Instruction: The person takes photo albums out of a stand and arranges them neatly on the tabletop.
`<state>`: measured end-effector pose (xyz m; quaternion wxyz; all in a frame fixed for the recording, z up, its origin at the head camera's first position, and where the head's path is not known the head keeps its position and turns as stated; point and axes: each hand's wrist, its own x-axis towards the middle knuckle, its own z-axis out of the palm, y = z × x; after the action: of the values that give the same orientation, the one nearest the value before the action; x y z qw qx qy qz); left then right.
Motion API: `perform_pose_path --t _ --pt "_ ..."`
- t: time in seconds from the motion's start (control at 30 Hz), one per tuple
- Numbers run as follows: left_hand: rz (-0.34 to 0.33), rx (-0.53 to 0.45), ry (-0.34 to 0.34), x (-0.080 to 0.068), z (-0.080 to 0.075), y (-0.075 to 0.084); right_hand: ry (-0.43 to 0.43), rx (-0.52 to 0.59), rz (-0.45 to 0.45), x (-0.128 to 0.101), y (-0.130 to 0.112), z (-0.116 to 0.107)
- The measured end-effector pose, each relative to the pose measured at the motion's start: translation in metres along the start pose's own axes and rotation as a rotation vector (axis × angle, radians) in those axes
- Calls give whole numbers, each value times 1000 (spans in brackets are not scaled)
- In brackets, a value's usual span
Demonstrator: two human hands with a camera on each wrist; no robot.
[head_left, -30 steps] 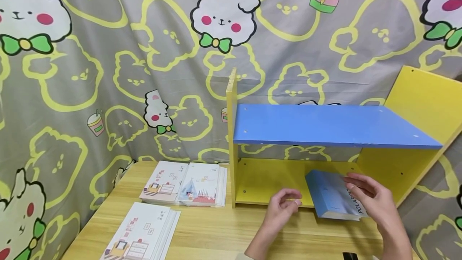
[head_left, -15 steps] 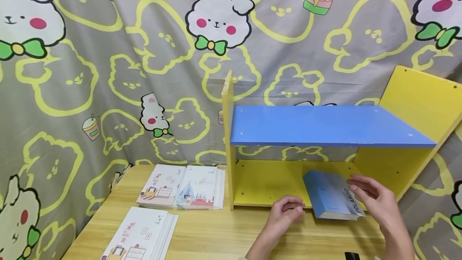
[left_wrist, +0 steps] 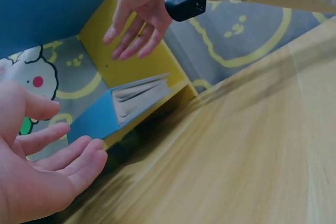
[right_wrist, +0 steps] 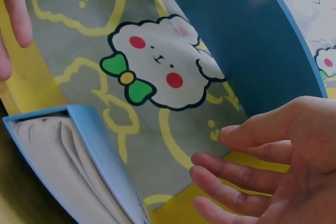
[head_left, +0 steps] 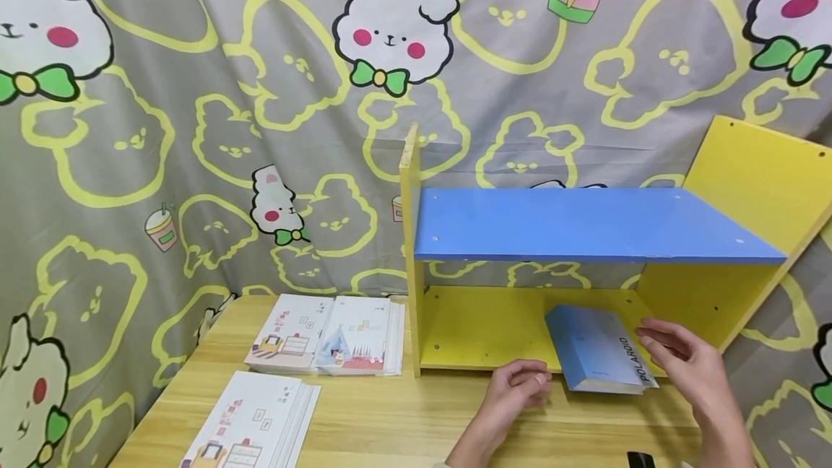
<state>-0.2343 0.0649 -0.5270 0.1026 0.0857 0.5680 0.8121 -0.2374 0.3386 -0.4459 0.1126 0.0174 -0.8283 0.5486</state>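
A thick blue book (head_left: 594,349) with POLAROID on its spine lies flat on the yellow bottom board (head_left: 481,323) of a small shelf, its front end jutting over the board's edge. My right hand (head_left: 679,360) hovers open just right of the spine, fingers spread, not touching it. My left hand (head_left: 520,381) floats over the table left of the book, fingers relaxed, holding nothing. In the left wrist view my left palm (left_wrist: 47,174) faces up, with the book (left_wrist: 123,106) beyond it and my right hand (left_wrist: 137,17) above. The right wrist view shows my right hand's fingers (right_wrist: 247,174) beside the book (right_wrist: 84,161).
The shelf has a blue top board (head_left: 585,226) and yellow side panels (head_left: 411,237). Two stacks of illustrated booklets (head_left: 328,334) (head_left: 253,421) lie on the wooden table (head_left: 403,417) to the left. A cartoon-print curtain (head_left: 195,128) hangs close behind.
My right hand has drawn back to the right, off the book's spine. My left hand has drifted slightly right and lower. The book has stayed on the board.
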Motion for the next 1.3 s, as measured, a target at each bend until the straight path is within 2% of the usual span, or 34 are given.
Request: perform_pose_path --t 0.43,0.73,0.9,1.13,1.3 --pt "-60 -63 9 3 7 -10 -27 -8 86 4 14 -10" --pt "-124 -116 53 6 14 -15 -76 -144 131 7 22 -16" --pt "-150 -124 88 8 17 -14 -96 -178 151 6 24 -18" --pt "-131 -146 83 7 19 -16 -126 -198 152 5 27 -18" --pt "-102 -118 89 9 22 -18 -153 -163 185 5 31 -20"
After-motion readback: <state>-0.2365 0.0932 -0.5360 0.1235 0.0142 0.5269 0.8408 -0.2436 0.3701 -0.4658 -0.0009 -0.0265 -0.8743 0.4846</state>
